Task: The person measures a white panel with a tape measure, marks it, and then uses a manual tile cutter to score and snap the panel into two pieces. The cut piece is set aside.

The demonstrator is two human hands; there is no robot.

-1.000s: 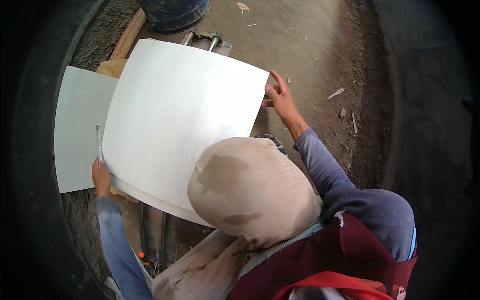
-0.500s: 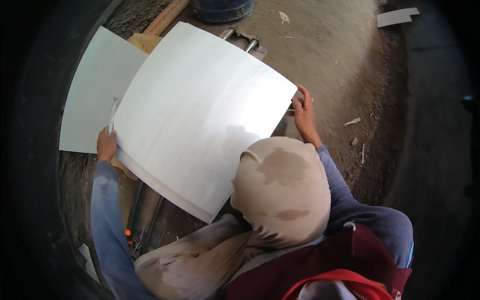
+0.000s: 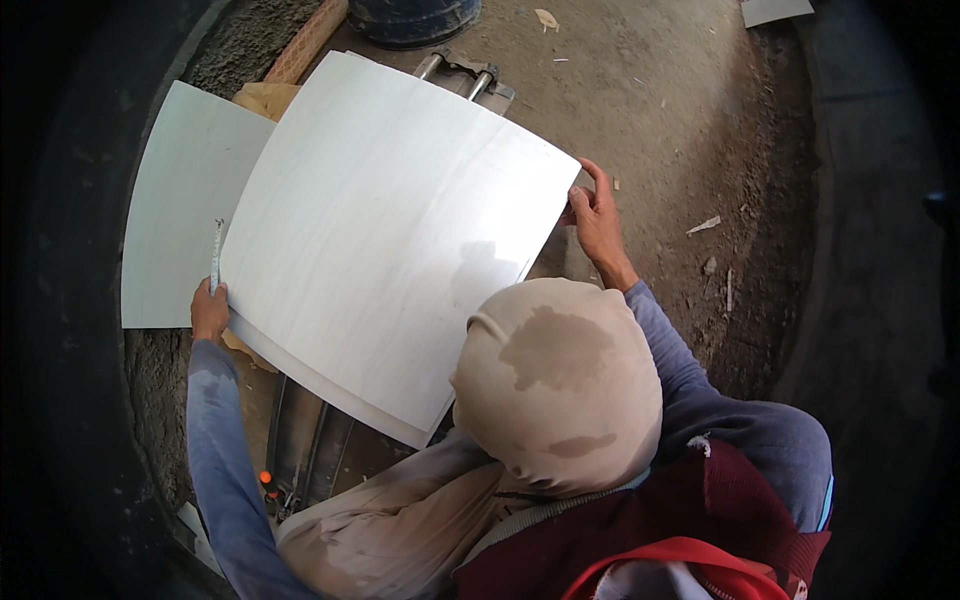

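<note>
A large glossy white tile [image 3: 370,230] lies tilted across the middle, with the edge of another pale tile showing beneath its near side. My left hand [image 3: 209,311] closes at its left corner, and a narrow pale strip with fine marks [image 3: 216,255] sticks up from the fingers. The hand hides the strip's lower end. At the right corner, my right hand [image 3: 598,222] grips the edge between thumb and fingers. Below the tiles runs a rail tile cutter [image 3: 455,80], its twin metal bars showing at the far end. A greyish tile [image 3: 180,215] rests partly behind the white one.
A dark blue drum [image 3: 412,22] stands at the far side. My bent knee [image 3: 560,370] in stained tan cloth rises close to the tile's near edge. An orange-tipped tool [image 3: 267,479] lies at lower left. Debris and offcuts dot the dirt floor [image 3: 650,100], one tile offcut [image 3: 776,10] at far right.
The view has shifted slightly, so the far things sit higher and farther left. Both hands keep their places at the tile's corners, and the tile appears almost unmoved between them.
</note>
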